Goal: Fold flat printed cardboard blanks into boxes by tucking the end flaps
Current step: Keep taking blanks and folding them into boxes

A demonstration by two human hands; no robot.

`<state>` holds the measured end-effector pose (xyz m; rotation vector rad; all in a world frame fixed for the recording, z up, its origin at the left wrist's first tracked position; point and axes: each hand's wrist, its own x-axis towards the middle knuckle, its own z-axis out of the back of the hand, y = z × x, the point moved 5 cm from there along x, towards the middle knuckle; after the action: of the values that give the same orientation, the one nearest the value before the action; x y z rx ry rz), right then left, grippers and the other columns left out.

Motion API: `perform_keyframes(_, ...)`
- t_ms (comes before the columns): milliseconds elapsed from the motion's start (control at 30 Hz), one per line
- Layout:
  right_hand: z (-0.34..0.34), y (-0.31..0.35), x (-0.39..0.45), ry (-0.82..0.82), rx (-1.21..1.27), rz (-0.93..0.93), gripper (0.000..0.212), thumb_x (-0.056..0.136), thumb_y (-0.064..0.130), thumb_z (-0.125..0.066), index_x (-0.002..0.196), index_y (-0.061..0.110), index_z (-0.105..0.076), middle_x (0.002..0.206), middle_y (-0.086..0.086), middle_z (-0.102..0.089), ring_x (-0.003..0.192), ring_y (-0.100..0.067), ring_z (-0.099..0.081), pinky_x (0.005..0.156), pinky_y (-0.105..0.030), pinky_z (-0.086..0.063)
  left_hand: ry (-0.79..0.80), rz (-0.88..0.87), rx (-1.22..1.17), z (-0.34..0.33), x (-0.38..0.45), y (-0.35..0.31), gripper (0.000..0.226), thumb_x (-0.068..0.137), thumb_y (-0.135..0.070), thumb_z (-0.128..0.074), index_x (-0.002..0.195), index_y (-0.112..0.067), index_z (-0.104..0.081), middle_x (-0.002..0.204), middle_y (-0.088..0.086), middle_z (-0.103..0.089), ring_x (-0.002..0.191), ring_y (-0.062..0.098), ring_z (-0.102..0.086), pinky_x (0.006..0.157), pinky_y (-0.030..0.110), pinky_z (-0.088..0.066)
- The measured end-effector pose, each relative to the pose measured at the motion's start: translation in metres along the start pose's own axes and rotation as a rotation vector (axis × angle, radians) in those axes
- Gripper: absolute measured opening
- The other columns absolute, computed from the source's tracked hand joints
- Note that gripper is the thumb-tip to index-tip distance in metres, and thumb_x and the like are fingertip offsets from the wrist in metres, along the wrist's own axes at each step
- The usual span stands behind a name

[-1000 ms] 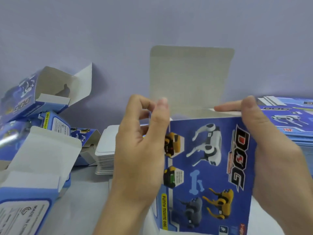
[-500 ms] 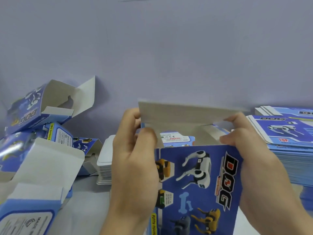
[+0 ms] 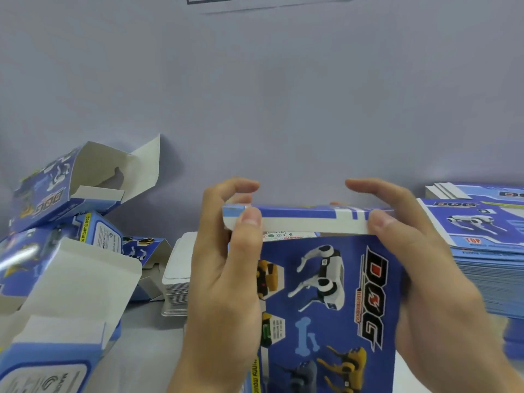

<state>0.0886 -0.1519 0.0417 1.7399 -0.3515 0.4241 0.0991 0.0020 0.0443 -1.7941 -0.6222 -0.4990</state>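
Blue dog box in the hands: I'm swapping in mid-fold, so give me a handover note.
Left hand and right hand both pinch the top flap of the blue dog box, thumbs in front.
Flap is folded over the opening; its white tuck strip is not yet inside.
Flat blanks are stacked right; erected open boxes are piled left.
Left: push the tuck in, set the box aside.

My left hand (image 3: pixel 226 268) rises from the bottom edge of the view, back toward me, forearm straight beneath it. Its thumb (image 3: pixel 249 231) presses flat on the folded top flap (image 3: pixel 300 221) of the box (image 3: pixel 326 302), and the fingers curl over the top from behind. My right hand (image 3: pixel 419 268) mirrors it on the other side: thumb (image 3: pixel 382 222) pinching the flap's right end, index finger arched above, palm along the box's right edge. Both wrists sit low, close together.
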Motion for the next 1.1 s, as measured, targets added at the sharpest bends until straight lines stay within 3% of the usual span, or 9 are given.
perform_keyframes(133,0.0022,0.0035,-0.0033,-0.016,-0.024,0.061,0.018,0.083,0.041,-0.06,0.094,0.032,-0.071,0.084,-0.011,-0.073,0.07,-0.028,-0.073,0.055,-0.038,-0.06,0.027,0.001,0.012,0.0024,-0.0003,-0.0009,0.025,0.091,-0.028,-0.045,0.093,-0.039,-0.067,0.083,-0.013,-0.069,0.074,0.011,-0.073,0.053,0.019,-0.055)
perform_keyframes(233,0.0008,0.0044,-0.002,-0.071,-0.056,0.049,0.034,0.077,0.056,-0.062,0.094,0.028,-0.069,0.079,-0.018,-0.071,0.066,-0.039,-0.069,0.049,-0.046,-0.057,0.044,-0.004,0.028,0.0015,-0.0011,-0.0023,0.02,0.091,-0.034,-0.047,0.098,-0.037,-0.065,0.086,-0.015,-0.069,0.079,0.011,-0.074,0.054,0.021,-0.056)
perform_keyframes(300,0.0019,0.0043,-0.0028,-0.122,-0.1,0.073,0.032,0.079,0.057,-0.063,0.092,0.029,-0.069,0.077,-0.018,-0.07,0.071,-0.05,-0.064,0.051,-0.059,-0.054,0.039,-0.004,0.044,0.0009,-0.0012,-0.0033,0.02,0.087,-0.042,-0.05,0.1,-0.036,-0.064,0.085,-0.015,-0.069,0.077,0.009,-0.073,0.053,0.021,-0.056)
perform_keyframes(500,0.001,0.0052,-0.0025,-0.132,-0.092,0.098,0.034,0.077,0.06,-0.062,0.099,0.036,-0.071,0.078,-0.014,-0.073,0.071,-0.048,-0.065,0.056,-0.062,-0.054,0.024,0.006,0.008,0.0043,-0.0003,-0.0012,0.019,0.087,-0.039,-0.05,0.099,-0.036,-0.065,0.088,-0.011,-0.07,0.083,0.014,-0.074,0.054,0.02,-0.056)
perform_keyframes(600,0.0005,0.0067,-0.0025,-0.118,-0.1,0.095,0.032,0.077,0.055,-0.065,0.105,0.039,-0.07,0.078,-0.011,-0.074,0.069,-0.04,-0.07,0.054,-0.055,-0.057,0.023,-0.009,0.024,0.0057,0.0007,-0.0009,0.019,0.089,-0.034,-0.048,0.094,-0.037,-0.066,0.095,-0.008,-0.068,0.083,0.015,-0.073,0.054,0.022,-0.056)
perform_keyframes(800,0.0017,0.0036,-0.0032,-0.11,-0.093,0.042,0.023,0.077,0.049,-0.072,0.093,0.032,-0.072,0.076,-0.01,-0.074,0.065,-0.033,-0.073,0.048,-0.044,-0.059,0.01,-0.024,0.055,0.009,0.0011,0.0001,0.016,0.089,-0.037,-0.05,0.095,-0.039,-0.064,0.092,-0.011,-0.069,0.085,0.014,-0.074,0.053,0.022,-0.056)
perform_keyframes(933,0.0011,0.0044,-0.0023,-0.169,-0.12,0.054,0.029,0.077,0.058,-0.063,0.094,0.036,-0.069,0.075,-0.01,-0.074,0.064,-0.045,-0.067,0.047,-0.058,-0.056,0.022,-0.056,0.117,0.0064,0.0,-0.0044,0.015,0.085,-0.049,-0.057,0.097,-0.044,-0.062,0.087,-0.009,-0.068,0.077,0.011,-0.072,0.049,0.034,-0.06)
perform_keyframes(1000,0.0012,0.0056,-0.0017,-0.2,-0.145,0.07,0.03,0.077,0.06,-0.066,0.099,0.039,-0.067,0.063,-0.006,-0.069,0.054,-0.043,-0.063,0.038,-0.047,-0.054,0.02,-0.076,0.149,0.0056,-0.0007,-0.0063,0.018,0.082,-0.052,-0.054,0.097,-0.045,-0.062,0.087,-0.005,-0.067,0.071,0.013,-0.069,0.051,0.046,-0.058)
perform_keyframes(1100,-0.0011,0.0082,-0.0025,-0.184,-0.144,0.078,0.032,0.073,0.053,-0.064,0.102,0.042,-0.067,0.054,0.002,-0.064,0.046,-0.019,-0.065,0.038,-0.023,-0.049,0.017,-0.093,0.185,0.0061,-0.0016,-0.0077,0.018,0.083,-0.052,-0.051,0.095,-0.046,-0.063,0.092,-0.002,-0.064,0.069,0.027,-0.067,0.051,0.055,-0.055)
